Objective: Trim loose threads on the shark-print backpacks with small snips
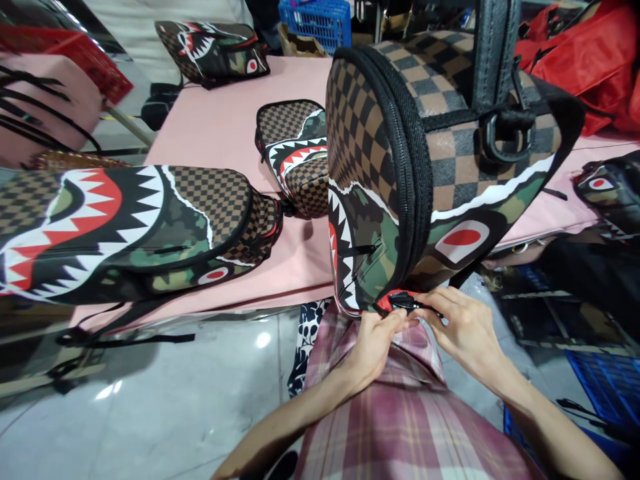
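Observation:
A large brown-and-black checkered bag point(450, 150) with a shark-mouth and camouflage print stands at the table's front edge, close to my body. It has a black zipper, a black top handle point(493, 57) and a black clip on a ring point(507, 137). My left hand point(373, 343) is closed, its fingertips pinched at the bag's lower front corner, beside a bit of red lining point(385, 303). Beside it, my right hand point(463, 327) pinches a small black piece point(407, 302) at that same corner. Whether this is a zipper end or a strap, I cannot tell.
On the pink table point(215, 120) lie a matching backpack point(125, 233) at left, a smaller bag point(295, 150) behind, and another bag point(215, 50) at the far end. Red bags point(595, 67) are piled at right. Blue crates point(320, 23) stand behind and at lower right.

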The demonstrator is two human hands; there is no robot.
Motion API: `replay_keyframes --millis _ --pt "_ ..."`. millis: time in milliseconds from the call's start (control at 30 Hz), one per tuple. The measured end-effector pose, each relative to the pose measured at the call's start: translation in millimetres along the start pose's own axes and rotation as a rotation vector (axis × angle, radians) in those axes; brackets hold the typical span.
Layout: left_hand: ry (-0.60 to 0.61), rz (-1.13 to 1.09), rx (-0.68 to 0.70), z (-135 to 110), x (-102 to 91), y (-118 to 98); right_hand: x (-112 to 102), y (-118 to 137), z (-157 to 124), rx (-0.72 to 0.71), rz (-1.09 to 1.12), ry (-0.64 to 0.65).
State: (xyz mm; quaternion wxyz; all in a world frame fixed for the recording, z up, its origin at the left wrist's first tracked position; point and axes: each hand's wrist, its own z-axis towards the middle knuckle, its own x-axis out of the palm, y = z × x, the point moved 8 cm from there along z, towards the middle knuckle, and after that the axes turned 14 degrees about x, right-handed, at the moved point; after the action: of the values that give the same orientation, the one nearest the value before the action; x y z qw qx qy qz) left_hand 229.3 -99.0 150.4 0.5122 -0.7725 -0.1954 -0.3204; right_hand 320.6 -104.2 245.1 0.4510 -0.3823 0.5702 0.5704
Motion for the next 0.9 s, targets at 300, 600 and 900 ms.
replay_keyframes --millis 300,600,900 --pt "-0.033 -0.053 -0.016 0.3 -2.2 4.4 -0.3 2.1 1.8 0.008 -0.008 -0.001" --pt "-0.029 -0.009 0.008 -0.6 -0.2 -2.3 -2.8 -2.7 1.6 0.031 -0.006 0.024" --pt "-0.001 0.005 -0.009 0.6 -1.7 3.9 -0.3 2.7 2.2 0.016 -0.009 -0.001"
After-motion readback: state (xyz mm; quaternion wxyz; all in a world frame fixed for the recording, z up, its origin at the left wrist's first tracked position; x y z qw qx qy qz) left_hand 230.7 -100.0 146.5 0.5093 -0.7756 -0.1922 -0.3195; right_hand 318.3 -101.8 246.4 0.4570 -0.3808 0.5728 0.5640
